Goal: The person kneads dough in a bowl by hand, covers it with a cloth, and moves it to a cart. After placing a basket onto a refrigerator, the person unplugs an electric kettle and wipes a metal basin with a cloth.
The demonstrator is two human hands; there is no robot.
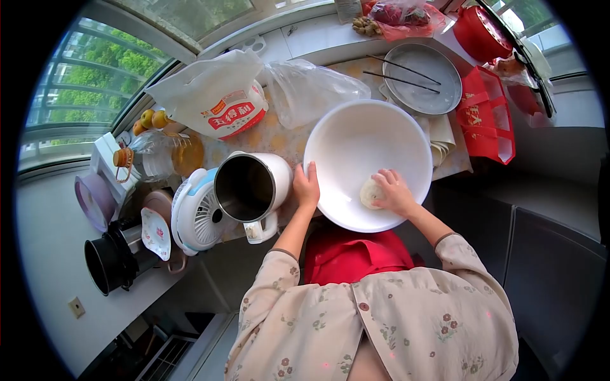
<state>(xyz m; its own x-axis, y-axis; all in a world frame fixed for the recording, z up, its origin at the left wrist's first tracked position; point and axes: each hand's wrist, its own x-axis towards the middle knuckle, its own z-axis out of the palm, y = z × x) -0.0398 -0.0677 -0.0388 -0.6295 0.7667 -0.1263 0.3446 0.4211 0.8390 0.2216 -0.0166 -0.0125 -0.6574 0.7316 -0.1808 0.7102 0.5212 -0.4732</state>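
A large white bowl (356, 136) stands at the table's front edge, close to my body. Inside it, low on the right side, lies a small round lump of pale dough (370, 193). My right hand (393, 192) rests on the dough with its fingers bent over it. My left hand (307, 184) holds the bowl's left rim, the thumb up along the side and the other fingers mostly hidden outside. Just left of that hand is a white kettle (279, 181) with its lid off and a dark inside.
Behind are a flour bag (232, 114), a clear plastic bag (311, 89) and a metal tray (422, 70) with chopsticks. A red bag (486, 117) stands right. Leftward are a white fan (197, 216), an oil bottle (187, 154) and a black pot (108, 263).
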